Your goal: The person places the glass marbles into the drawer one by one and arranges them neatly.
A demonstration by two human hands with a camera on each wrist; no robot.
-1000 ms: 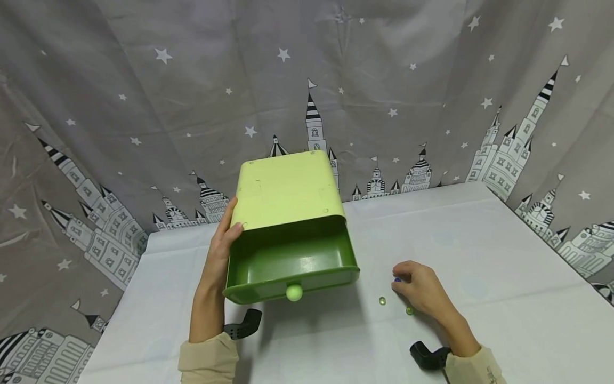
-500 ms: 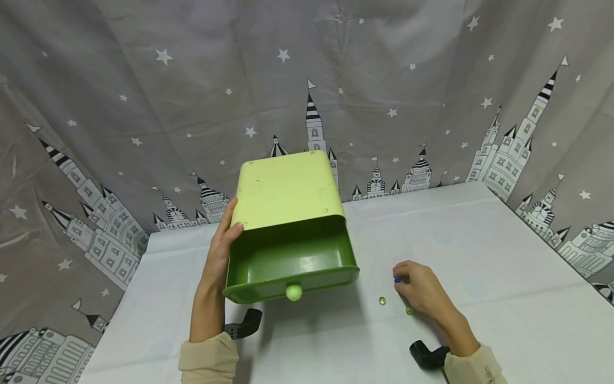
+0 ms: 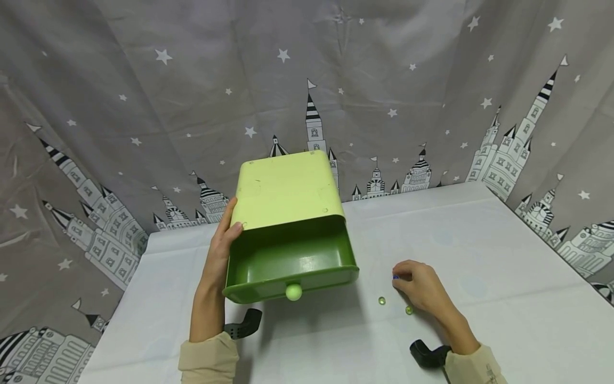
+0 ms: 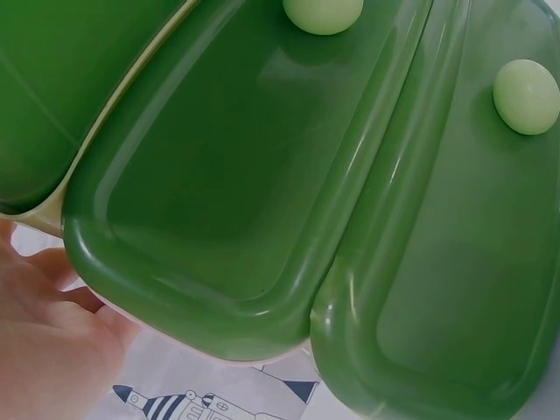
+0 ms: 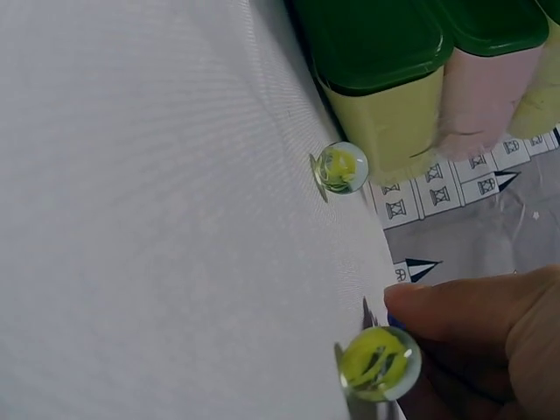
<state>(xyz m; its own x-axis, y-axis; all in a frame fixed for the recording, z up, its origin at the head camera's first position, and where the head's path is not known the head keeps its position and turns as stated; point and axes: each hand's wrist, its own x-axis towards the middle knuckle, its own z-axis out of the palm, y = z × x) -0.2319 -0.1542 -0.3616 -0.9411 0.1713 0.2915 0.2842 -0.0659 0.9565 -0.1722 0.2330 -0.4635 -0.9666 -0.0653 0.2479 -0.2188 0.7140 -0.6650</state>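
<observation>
A small yellow-topped drawer cabinet (image 3: pixel 288 186) stands on the table with its green top drawer (image 3: pixel 288 266) pulled out; no contents show inside. My left hand (image 3: pixel 220 250) rests along the cabinet's left side, thumb at the front top corner, fingers reaching back. In the left wrist view, that hand (image 4: pixel 52 332) lies beside the casing, fingers partly behind it. To the right, my right hand (image 3: pixel 419 285) pinches a blue marble (image 3: pixel 395 277) between thumb and fingertips, low over the table. Two yellow-green marbles, one left of the hand (image 3: pixel 381 301) and another marble (image 3: pixel 409 310) below it, lie nearby.
Lower drawers (image 4: pixel 472 289) with round pale knobs (image 4: pixel 527 96) sit shut under the open one. Pink and yellow casings (image 5: pixel 490 96) show in the right wrist view. A white cloth (image 3: pixel 479 256) covers the table, and a grey castle-print curtain (image 3: pixel 384 80) hangs behind.
My right hand shifts very slightly, and the blue marble at its fingertips sits a touch higher in view. The left hand and the cabinet stay still.
</observation>
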